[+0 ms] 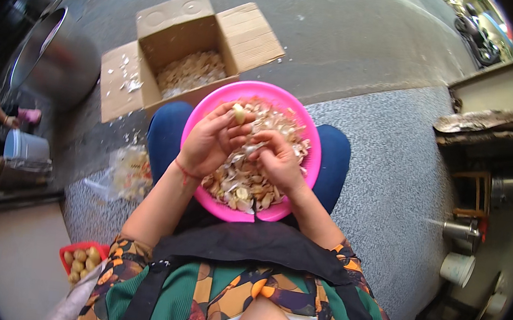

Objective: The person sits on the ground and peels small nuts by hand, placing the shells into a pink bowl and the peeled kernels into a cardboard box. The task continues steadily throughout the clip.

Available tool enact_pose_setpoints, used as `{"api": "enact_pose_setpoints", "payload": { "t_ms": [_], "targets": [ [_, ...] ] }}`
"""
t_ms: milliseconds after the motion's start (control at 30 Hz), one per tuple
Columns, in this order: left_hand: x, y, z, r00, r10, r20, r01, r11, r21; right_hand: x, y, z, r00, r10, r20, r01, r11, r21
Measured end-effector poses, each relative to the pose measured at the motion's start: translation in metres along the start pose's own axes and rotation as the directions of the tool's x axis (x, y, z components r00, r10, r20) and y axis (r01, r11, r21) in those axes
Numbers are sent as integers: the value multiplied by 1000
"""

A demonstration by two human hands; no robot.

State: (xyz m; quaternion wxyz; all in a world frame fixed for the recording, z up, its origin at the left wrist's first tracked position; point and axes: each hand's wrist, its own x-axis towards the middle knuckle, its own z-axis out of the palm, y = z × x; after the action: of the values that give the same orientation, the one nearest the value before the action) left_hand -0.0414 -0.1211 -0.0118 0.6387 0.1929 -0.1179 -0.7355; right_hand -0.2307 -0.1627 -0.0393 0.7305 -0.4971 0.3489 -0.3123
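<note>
A pink plastic basket (311, 119) rests on my lap, with a crack in its rim on the side nearest me. Garlic skins (235, 176) and some cloves fill it. Over its left half, my left hand (214, 138) pinches a pale peeled garlic clove (239, 113) between thumb and fingertips, palm turned up. My right hand (278, 157) hovers over the middle of the basket with its fingers curled. A bit of whitish garlic skin (252, 149) shows at its fingertips; whether it is gripped is hard to tell.
Beyond the basket stands an open cardboard box (196, 23) holding garlic skins. A clear plastic bag (129, 171) lies left of my knee, near a large metal pot (66, 62). Potatoes fill a red basket (65, 249). Another person's hand (12, 122) is beside a pale bucket (30, 146).
</note>
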Motion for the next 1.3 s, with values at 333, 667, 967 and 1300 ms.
{"api": "enact_pose_setpoints", "payload": {
  "t_ms": [333,667,967,1300],
  "targets": [
    [-2,-10,2,995,39,-90,-32,996,77,-4,-12,-1,995,-100,-21,97,987,-126],
    [-7,-15,6,961,206,-185,-143,941,306,-10,-41,-29,989,-115,-93,85,955,-283],
    [-9,-11,-1,918,304,-253,-257,945,203,-52,-44,-35,952,-44,301,301,-6,-953],
    [-6,-13,5,844,404,-353,-337,911,237,-41,-4,7,959,68,275,233,360,-903]
  ]
}}
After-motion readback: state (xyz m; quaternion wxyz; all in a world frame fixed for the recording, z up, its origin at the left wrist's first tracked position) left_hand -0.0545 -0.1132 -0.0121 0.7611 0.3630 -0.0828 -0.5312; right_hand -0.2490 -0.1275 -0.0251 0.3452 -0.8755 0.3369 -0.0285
